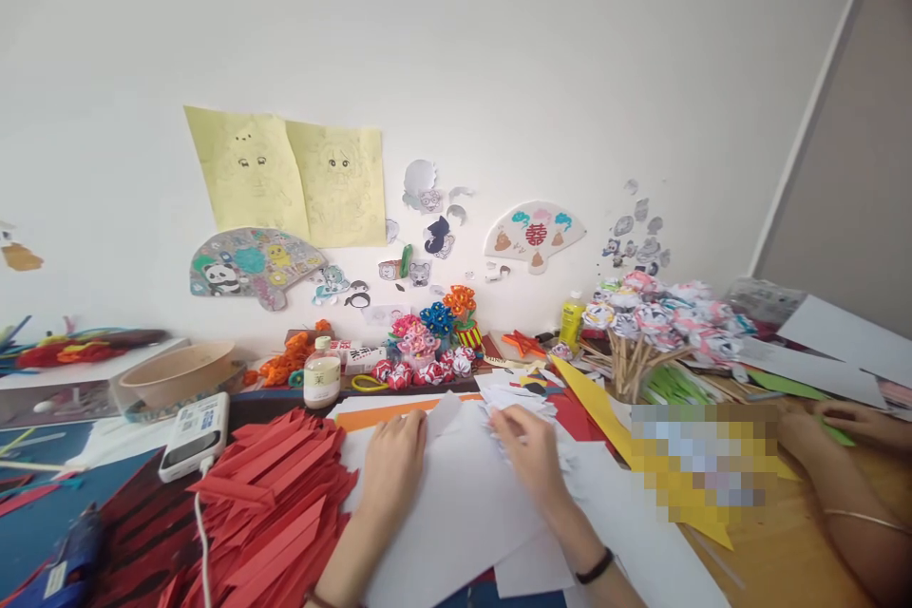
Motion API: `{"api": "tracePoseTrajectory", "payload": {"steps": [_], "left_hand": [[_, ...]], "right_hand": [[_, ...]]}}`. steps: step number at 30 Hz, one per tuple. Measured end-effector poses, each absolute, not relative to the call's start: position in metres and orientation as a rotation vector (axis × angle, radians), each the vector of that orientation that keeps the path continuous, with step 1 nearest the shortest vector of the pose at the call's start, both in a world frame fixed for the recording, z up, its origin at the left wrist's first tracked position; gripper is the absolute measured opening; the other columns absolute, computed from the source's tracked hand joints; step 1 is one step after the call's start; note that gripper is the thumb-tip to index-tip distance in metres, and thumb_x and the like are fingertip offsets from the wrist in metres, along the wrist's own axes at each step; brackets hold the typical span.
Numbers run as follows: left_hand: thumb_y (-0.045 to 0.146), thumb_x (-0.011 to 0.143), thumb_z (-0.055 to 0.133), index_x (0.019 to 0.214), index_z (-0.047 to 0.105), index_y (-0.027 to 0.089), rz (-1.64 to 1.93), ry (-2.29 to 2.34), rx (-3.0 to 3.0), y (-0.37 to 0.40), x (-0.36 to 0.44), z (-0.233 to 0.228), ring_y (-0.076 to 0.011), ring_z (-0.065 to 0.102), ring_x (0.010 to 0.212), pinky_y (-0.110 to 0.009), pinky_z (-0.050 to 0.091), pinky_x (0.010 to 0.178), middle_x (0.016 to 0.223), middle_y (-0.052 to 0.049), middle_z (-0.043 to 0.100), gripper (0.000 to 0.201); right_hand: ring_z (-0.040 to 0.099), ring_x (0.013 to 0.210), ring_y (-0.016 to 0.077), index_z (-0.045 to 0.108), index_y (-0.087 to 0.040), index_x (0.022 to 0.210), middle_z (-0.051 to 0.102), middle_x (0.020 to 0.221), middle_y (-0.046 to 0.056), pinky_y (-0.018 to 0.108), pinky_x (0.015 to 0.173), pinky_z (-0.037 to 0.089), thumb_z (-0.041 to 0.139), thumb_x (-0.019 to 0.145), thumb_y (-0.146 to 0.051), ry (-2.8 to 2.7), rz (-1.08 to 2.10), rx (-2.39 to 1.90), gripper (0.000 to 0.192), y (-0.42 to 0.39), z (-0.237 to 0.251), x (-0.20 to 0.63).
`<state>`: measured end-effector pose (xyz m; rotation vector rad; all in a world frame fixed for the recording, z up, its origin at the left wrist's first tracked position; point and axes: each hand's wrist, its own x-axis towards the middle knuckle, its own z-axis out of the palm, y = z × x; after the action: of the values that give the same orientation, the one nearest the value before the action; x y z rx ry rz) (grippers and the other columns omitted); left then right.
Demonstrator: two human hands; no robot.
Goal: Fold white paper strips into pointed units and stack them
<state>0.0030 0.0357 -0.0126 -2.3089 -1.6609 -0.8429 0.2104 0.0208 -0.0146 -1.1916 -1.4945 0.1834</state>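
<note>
My left hand [393, 461] is closed, its fingers bent at the edge of a small white paper piece [446, 415], which it pinches. To the right, my right hand [528, 456] has its fingers curled against a pile of cut white paper pieces [560, 432]; what lies between its fingertips is hard to make out against the white. Beneath both hands lie large white paper sheets [448, 513]. A heap of folded red paper strips [285, 513] is just left of my left forearm. Orange paper [356, 416] shows behind the left hand.
A white power bank [196, 437] with a cable, a bottle [322, 375] and a glue gun [75, 551] are on the left. Craft flowers [420, 337] line the wall. Paper flowers on sticks [634, 356] stand right, near yellow paper [598, 408] and another person's hands [865, 423].
</note>
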Motion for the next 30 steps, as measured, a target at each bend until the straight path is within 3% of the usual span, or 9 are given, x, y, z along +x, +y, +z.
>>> {"api": "tracePoseTrajectory", "payload": {"steps": [3, 6, 13, 16, 19, 22, 26, 30], "left_hand": [[0.027, 0.091, 0.037, 0.093, 0.058, 0.020, -1.313, -1.818, -2.428, 0.038, 0.001, -0.013, -0.0187, 0.062, 0.070, -0.025, 0.039, 0.062, 0.080, -0.004, 0.069, 0.022], [0.034, 0.088, 0.041, 0.095, 0.059, 0.018, -1.704, -1.848, -2.510, 0.043, -0.001, -0.015, -0.0184, 0.063, 0.068, -0.024, 0.041, 0.061, 0.081, -0.005, 0.071, 0.025], [0.039, 0.084, 0.045, 0.094, 0.062, 0.014, -1.961, -1.875, -2.543, 0.047, -0.001, -0.016, -0.0207, 0.063, 0.071, -0.025, 0.043, 0.061, 0.080, -0.007, 0.071, 0.033], [0.039, 0.084, 0.044, 0.095, 0.063, 0.014, -1.948, -1.885, -2.558, 0.045, 0.000, -0.014, -0.0211, 0.064, 0.072, -0.025, 0.043, 0.061, 0.082, -0.008, 0.071, 0.033], [0.036, 0.085, 0.043, 0.094, 0.062, 0.016, -1.823, -1.908, -2.533, 0.042, 0.001, -0.013, -0.0207, 0.064, 0.072, -0.026, 0.044, 0.062, 0.083, -0.007, 0.072, 0.030], [0.033, 0.085, 0.044, 0.098, 0.061, 0.019, -1.624, -1.907, -2.455, 0.038, 0.002, -0.012, -0.0216, 0.065, 0.082, -0.028, 0.045, 0.071, 0.094, -0.006, 0.071, 0.026], [0.033, 0.087, 0.043, 0.111, 0.057, 0.022, -1.368, -1.890, -2.341, 0.034, 0.004, -0.013, -0.0234, 0.064, 0.094, -0.031, 0.045, 0.076, 0.105, -0.007, 0.068, 0.030], [0.030, 0.091, 0.038, 0.119, 0.054, 0.023, -1.138, -1.779, -2.268, 0.033, 0.003, -0.018, -0.0223, 0.065, 0.085, -0.028, 0.046, 0.069, 0.095, -0.007, 0.070, 0.033]], "right_hand": [[0.059, 0.052, 0.0156, 0.065, -0.016, 0.076, 0.067, 0.070, 0.005, 0.026, 0.050, 0.046, 0.058, 0.080, -0.041, -1.462, 0.542, -1.234, 0.027, 0.037, -0.021, 0.172], [0.060, 0.047, 0.0163, 0.063, -0.015, 0.087, 0.066, 0.067, 0.005, 0.025, 0.041, 0.045, 0.063, 0.074, -0.048, -1.324, 0.824, -1.196, 0.036, 0.057, -0.028, 0.149], [0.060, 0.051, 0.0145, 0.058, -0.013, 0.102, 0.065, 0.063, 0.002, 0.024, 0.049, 0.049, 0.075, 0.064, -0.048, -1.038, 1.214, -0.917, 0.055, 0.066, -0.039, 0.153], [0.060, 0.053, 0.0119, 0.061, -0.013, 0.101, 0.067, 0.069, 0.003, 0.022, 0.052, 0.047, 0.074, 0.067, -0.045, -1.023, 1.287, -0.884, 0.048, 0.060, -0.038, 0.160], [0.059, 0.053, 0.0114, 0.066, -0.011, 0.079, 0.065, 0.065, 0.004, 0.021, 0.051, 0.045, 0.071, 0.070, -0.046, -1.167, 1.250, -0.864, 0.036, 0.058, -0.035, 0.161], [0.057, 0.050, 0.0122, 0.065, -0.010, 0.063, 0.062, 0.056, 0.004, 0.022, 0.050, 0.045, 0.070, 0.071, -0.047, -1.282, 1.174, -0.907, 0.038, 0.057, -0.036, 0.159], [0.058, 0.050, 0.0134, 0.066, -0.011, 0.064, 0.065, 0.059, 0.006, 0.024, 0.051, 0.045, 0.068, 0.071, -0.049, -1.328, 1.136, -0.930, 0.039, 0.058, -0.043, 0.156], [0.059, 0.049, 0.0139, 0.065, -0.011, 0.063, 0.065, 0.058, 0.006, 0.024, 0.050, 0.045, 0.066, 0.072, -0.053, -1.331, 1.103, -0.957, 0.042, 0.058, -0.045, 0.156]]}}
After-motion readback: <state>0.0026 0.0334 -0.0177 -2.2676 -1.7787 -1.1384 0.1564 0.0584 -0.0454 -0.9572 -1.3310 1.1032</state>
